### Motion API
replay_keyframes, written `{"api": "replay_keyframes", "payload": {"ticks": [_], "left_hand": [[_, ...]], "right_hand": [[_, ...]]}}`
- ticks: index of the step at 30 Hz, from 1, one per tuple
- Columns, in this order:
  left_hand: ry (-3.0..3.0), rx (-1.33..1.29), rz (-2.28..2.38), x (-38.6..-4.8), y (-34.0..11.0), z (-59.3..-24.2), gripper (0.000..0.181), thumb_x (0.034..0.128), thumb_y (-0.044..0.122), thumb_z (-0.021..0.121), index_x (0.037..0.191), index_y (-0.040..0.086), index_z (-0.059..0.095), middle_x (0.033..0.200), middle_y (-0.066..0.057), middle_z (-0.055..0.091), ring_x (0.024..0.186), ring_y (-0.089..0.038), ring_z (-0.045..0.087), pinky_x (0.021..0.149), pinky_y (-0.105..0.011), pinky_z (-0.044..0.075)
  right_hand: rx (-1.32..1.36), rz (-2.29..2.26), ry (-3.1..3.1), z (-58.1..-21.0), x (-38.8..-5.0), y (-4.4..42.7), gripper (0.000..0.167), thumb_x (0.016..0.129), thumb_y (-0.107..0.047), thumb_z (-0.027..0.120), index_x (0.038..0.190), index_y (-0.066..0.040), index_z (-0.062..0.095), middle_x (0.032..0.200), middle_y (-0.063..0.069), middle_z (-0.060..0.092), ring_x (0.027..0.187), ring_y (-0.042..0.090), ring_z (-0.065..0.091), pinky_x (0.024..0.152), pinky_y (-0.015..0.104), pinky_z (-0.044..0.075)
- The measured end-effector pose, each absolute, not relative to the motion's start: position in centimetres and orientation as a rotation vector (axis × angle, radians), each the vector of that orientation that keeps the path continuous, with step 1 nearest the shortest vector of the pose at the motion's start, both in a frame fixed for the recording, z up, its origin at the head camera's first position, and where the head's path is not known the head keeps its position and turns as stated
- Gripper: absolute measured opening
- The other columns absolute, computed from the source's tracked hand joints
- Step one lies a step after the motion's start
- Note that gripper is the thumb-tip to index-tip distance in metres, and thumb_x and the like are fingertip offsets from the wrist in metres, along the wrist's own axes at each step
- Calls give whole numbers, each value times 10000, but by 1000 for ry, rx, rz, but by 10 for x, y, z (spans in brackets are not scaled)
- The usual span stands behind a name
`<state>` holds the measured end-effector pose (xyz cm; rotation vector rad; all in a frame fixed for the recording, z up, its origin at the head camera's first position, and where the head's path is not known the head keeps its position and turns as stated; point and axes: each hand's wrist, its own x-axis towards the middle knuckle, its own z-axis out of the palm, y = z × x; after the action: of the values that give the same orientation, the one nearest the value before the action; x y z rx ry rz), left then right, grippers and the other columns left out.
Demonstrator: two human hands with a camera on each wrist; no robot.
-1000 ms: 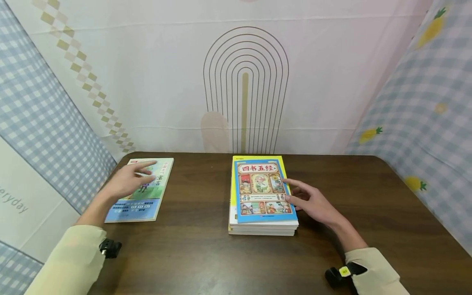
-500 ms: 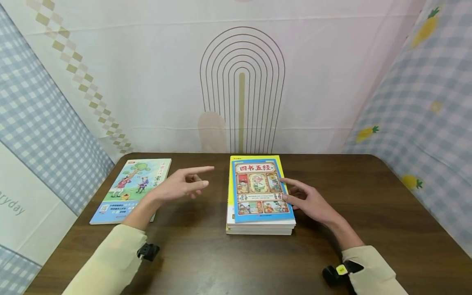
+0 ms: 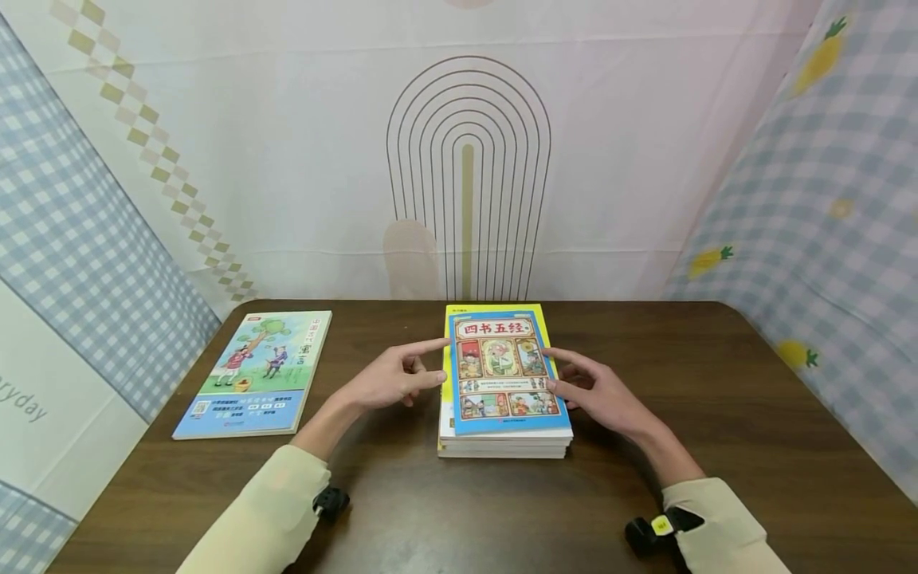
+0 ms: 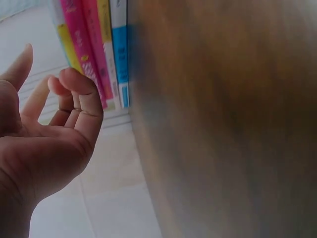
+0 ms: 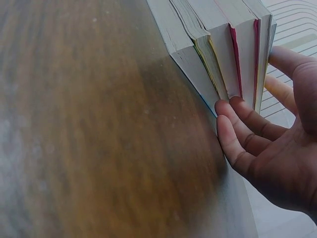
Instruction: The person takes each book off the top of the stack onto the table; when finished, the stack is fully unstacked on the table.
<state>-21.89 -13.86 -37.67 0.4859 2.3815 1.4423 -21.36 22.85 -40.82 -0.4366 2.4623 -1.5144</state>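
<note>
A stack of books (image 3: 502,448) stands on the brown table, topped by a blue-covered book (image 3: 509,385) with cartoon panels, slightly askew over a yellow one (image 3: 539,309). My right hand (image 3: 602,399) rests along the stack's right side, thumb and index fingertips at the top book's edge. In the right wrist view, its lower fingertips (image 5: 236,104) lie against the page edges (image 5: 218,74). On the other side, my left hand (image 3: 390,378) has its index finger and thumb at the stack's left edge. Its remaining fingers bend loosely near the coloured spines (image 4: 81,44), holding nothing.
Another book (image 3: 268,371), green and blue with two drawn figures, lies flat at the table's left. A white patterned cloth (image 3: 315,159) hangs behind the table, and checked cloths (image 3: 810,239) hang at the sides.
My left hand has moved right, from above the green and blue book across to the stack's left edge. My right hand stays at the stack's right side.
</note>
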Motion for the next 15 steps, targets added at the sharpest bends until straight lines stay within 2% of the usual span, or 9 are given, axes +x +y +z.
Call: {"api": "replay_keyframes", "payload": {"ticks": [7, 15], "left_hand": [[2362, 501, 1452, -222, -125, -384, 596, 1005, 302, 746, 1565, 293, 541, 740, -19, 507, 589, -162, 491, 567, -292, 475], [2355, 529, 1402, -226, -115, -385, 608, 995, 340, 757, 1562, 338, 537, 755, -22, 474, 614, -157, 448, 532, -284, 453]], "right_hand": [[-414, -1504, 2468, -406, -212, 227, 604, 1041, -333, 694, 1591, -188, 493, 1313, 233, 606, 1071, 279, 633, 844, 349, 632], [-424, -1522, 2464, -407, -211, 227, 599, 1045, -322, 689, 1592, -178, 491, 1300, 237, 614, 1063, 277, 638, 836, 342, 633]]}}
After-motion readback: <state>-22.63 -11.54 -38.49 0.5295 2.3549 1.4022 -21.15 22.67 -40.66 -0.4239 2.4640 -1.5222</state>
